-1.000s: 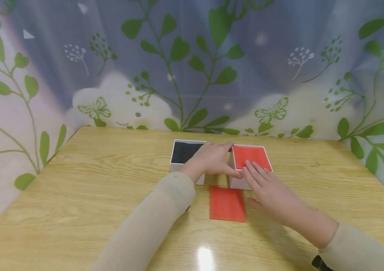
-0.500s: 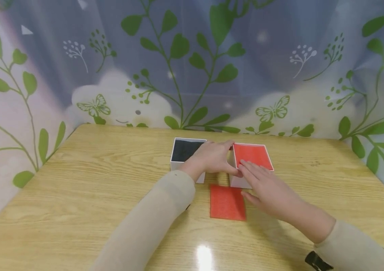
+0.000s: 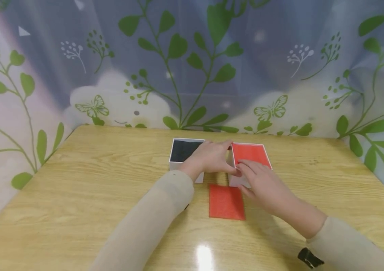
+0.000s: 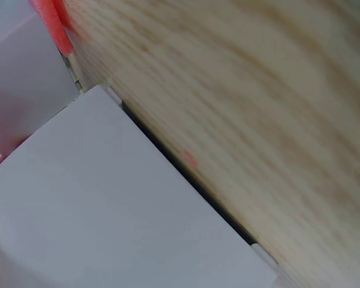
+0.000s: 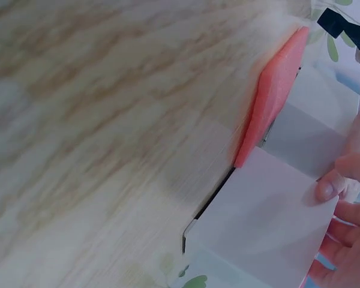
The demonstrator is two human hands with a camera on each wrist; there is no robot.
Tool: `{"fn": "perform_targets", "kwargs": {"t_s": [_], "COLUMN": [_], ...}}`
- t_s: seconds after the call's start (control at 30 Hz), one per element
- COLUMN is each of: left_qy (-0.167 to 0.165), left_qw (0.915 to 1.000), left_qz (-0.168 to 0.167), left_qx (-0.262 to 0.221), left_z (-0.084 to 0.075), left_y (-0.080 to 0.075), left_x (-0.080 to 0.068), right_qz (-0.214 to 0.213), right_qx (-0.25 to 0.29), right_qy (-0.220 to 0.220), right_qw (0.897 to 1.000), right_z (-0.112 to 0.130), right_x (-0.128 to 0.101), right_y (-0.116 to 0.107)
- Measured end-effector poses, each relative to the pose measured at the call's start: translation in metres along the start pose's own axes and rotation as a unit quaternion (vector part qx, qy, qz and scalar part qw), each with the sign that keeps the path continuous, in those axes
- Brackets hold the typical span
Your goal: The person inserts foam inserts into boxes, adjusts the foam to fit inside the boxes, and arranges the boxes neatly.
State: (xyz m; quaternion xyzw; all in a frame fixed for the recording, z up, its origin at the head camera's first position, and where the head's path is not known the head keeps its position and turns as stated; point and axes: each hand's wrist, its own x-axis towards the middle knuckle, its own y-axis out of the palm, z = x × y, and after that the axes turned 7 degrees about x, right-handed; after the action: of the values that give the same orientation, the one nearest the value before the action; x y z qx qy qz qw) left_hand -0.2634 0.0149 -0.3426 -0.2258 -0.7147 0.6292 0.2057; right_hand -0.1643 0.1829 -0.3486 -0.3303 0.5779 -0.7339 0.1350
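Note:
Two white boxes stand side by side; the right one has a red sheet at its top. My left hand spans that box's left side, thumb at the near corner and fingertips at the far one. Over its near rim lie the fingers of my right hand, at the edge of the red sheet and close to the left thumb. In the right wrist view the right hand reaches over the top edge of the box wall. A loose red felt square lies on the table in front.
The left white box holds a black sheet; my left forearm partly covers it. The wooden table ends at a leaf-patterned curtain. A black device sits at the right sleeve.
My right hand has slid left along the near rim, from the middle of the red sheet toward the left thumb. The left hand, both boxes and the loose red square have stayed put.

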Motion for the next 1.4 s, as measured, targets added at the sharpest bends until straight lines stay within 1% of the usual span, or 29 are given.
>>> {"fn": "perform_targets", "kwargs": {"t_s": [0.1,0.2,0.33,0.4,0.53,0.67,0.77,1.0,1.23,1.4], "left_qy": [-0.003,-0.003,0.003,0.005,0.003,0.0,0.001,0.003,0.003,0.001], "left_qw": [1.0,1.0,1.0,0.9999,0.9999,0.9999,0.9999,0.9999,0.9999,0.9999], "left_qz": [0.004,0.005,0.005,0.007,0.012,0.014,0.015,0.012,0.014,0.014], "left_qx": [0.001,0.0,-0.007,-0.009,-0.005,0.001,0.003,-0.001,0.001,-0.001], "left_z": [0.0,-0.001,-0.002,-0.003,-0.003,-0.002,-0.001,-0.001,0.0,0.0], "left_y": [0.001,0.002,0.003,0.003,0.002,0.0,-0.001,-0.002,-0.002,-0.003], "left_x": [0.0,-0.001,-0.001,-0.001,0.0,-0.001,-0.002,-0.002,-0.001,-0.001], "right_qz": [-0.005,-0.015,-0.024,-0.035,-0.059,-0.052,-0.045,-0.055,-0.084,-0.078], "right_qx": [-0.003,0.005,0.025,0.024,0.003,-0.006,-0.008,-0.017,-0.057,-0.081], "right_qy": [0.0,-0.004,-0.011,-0.015,-0.002,0.016,0.013,0.001,-0.047,-0.043], "right_qw": [1.0,1.0,0.999,0.999,0.998,0.999,0.999,0.998,0.994,0.993], "right_z": [0.001,0.001,-0.006,-0.012,-0.022,-0.027,-0.028,-0.029,-0.032,-0.03], "right_x": [0.002,0.003,-0.001,-0.005,-0.013,-0.018,-0.02,-0.021,-0.02,-0.018], "right_y": [0.0,0.001,-0.003,-0.009,-0.022,-0.029,-0.028,-0.024,-0.018,-0.016]}}
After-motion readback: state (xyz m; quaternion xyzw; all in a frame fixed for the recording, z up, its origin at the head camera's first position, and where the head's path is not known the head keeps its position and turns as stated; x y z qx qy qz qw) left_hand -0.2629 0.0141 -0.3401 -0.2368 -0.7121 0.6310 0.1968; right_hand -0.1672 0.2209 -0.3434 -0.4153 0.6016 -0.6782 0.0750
